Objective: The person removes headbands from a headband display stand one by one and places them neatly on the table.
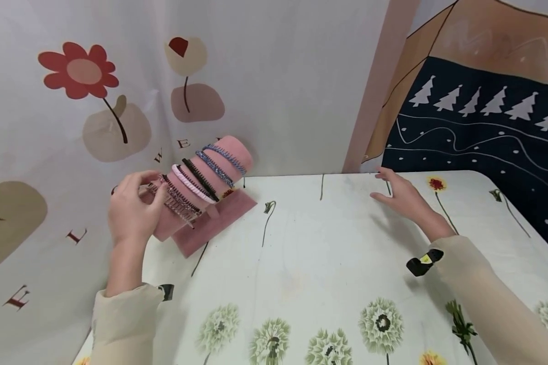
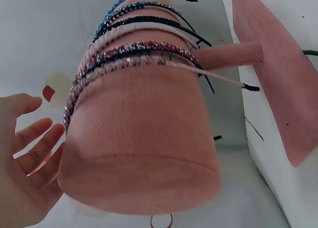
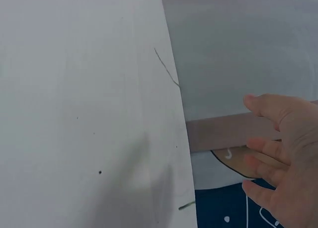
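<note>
A pink velvety headband stand (image 1: 235,149) has a thick padded roll on a short post over a flat base (image 1: 226,223). Several headbands circle the roll: blue glittery ones (image 1: 215,168), a black one (image 1: 200,179), a pale pink one (image 1: 192,183) and beaded ones (image 2: 144,50) closest to the left hand. At the near end of the roll is my left hand (image 1: 134,205), its fingers spread and loosely bent beside the beaded headbands; whether the fingertips touch is unclear. My right hand (image 1: 404,197) hovers over the far right of the table, holding nothing, fingers apart.
The table (image 1: 310,253) wears a white cloth printed with flowers and dandelions. A pale printed curtain (image 1: 278,91) hangs behind and to the left. Dark blue fabric with white trees (image 1: 475,132) hangs at the right.
</note>
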The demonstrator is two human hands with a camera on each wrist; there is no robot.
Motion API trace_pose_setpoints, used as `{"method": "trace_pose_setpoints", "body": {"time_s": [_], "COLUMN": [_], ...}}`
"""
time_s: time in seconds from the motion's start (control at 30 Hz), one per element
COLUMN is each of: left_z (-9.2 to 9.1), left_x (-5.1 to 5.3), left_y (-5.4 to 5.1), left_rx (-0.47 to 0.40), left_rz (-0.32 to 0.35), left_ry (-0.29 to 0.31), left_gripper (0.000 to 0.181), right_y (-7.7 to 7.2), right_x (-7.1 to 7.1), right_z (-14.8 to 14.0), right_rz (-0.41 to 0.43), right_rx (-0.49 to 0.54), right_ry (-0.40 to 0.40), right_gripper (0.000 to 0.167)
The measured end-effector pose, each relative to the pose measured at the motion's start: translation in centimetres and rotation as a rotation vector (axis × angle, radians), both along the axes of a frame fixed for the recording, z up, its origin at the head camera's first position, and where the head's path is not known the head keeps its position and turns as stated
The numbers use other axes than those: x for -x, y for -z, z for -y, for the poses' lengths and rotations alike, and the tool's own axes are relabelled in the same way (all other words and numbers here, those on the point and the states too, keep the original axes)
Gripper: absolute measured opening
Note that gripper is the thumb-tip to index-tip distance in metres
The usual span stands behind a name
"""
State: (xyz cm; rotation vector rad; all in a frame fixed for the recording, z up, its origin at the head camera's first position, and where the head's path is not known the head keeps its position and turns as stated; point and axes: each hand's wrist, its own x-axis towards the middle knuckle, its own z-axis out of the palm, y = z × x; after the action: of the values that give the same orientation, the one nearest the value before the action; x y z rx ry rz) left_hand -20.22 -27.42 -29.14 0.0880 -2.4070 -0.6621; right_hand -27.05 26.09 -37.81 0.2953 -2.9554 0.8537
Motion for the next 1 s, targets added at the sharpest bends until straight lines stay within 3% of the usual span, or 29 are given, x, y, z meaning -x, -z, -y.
{"method": "trace_pose_setpoints", "body": {"time_s": [0.37, 0.77, 1.0], "left_z": [1.5, 2.4, 3.2], "left_x": [-0.7, -0.9, -1.1], "left_y": [1.0, 2.3, 3.5], "left_rx": [-0.089, -0.119, -0.137], "left_rz": [-0.078, -0.169, -0.185], "left_ry": [-0.049, -0.030, -0.017], "left_gripper": [0.033, 0.033, 0.034], "right_y": [-0.3, 0.1, 0.1], "right_x": [1.0, 1.1, 1.4], "right_z": [2.3, 4.1, 6.2], "right_rz": [0.019, 0.005, -0.009], "right_rx": [0.014, 0.040, 0.079], "right_ry": [-0.052, -0.087, -0.122], "right_gripper": [0.072, 0.075, 0.071]}}
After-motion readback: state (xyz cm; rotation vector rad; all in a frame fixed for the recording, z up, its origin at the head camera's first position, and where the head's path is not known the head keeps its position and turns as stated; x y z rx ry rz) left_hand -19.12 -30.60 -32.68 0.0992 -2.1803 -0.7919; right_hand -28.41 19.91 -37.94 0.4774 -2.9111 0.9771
